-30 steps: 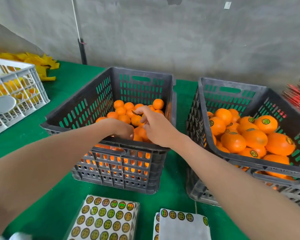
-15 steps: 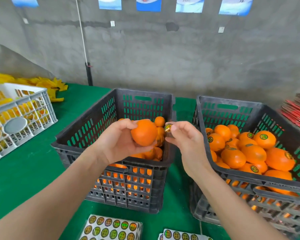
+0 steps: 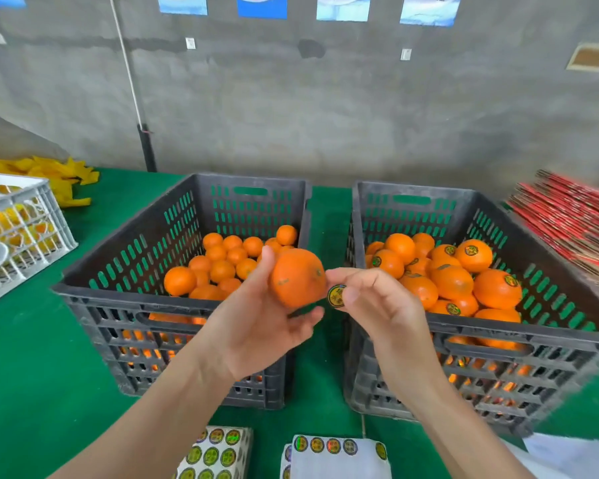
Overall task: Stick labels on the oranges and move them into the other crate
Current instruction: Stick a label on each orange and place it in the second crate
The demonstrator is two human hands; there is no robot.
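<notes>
Your left hand (image 3: 256,326) cradles one orange (image 3: 296,278) from below. The thumb lies up its left side and the fingers curl under it. The fruit is held in the air above the gap between the two crates.

Your right hand (image 3: 377,305) pinches a round label (image 3: 336,296) between thumb and forefinger, with the other fingers loosely bent. The label sits at the orange's lower right edge. Whether it already touches the skin cannot be told.

Handling notes:
- Expect the orange to be firm, fairly light and round, with a slightly dimpled skin that grips well.
- It will probably roll if set down loose, so support it from underneath and leave the upper side free for the label.
- The label looks thin and limp. Hold it by one edge so the sticky face stays off your fingertips.
- Press from the centre outward to avoid creases.

The left crate (image 3: 125,295) holds a low layer of unlabelled oranges (image 3: 222,267), massed toward its far right corner. The right crate (image 3: 498,331) is fuller, and several of its labelled oranges (image 3: 453,281) show round stickers on top.

Two label sheets (image 3: 218,451) lie on the green table (image 3: 32,375) at the near edge. A white crate (image 3: 25,229) stands at far left and a red stack (image 3: 574,216) at far right.
</notes>
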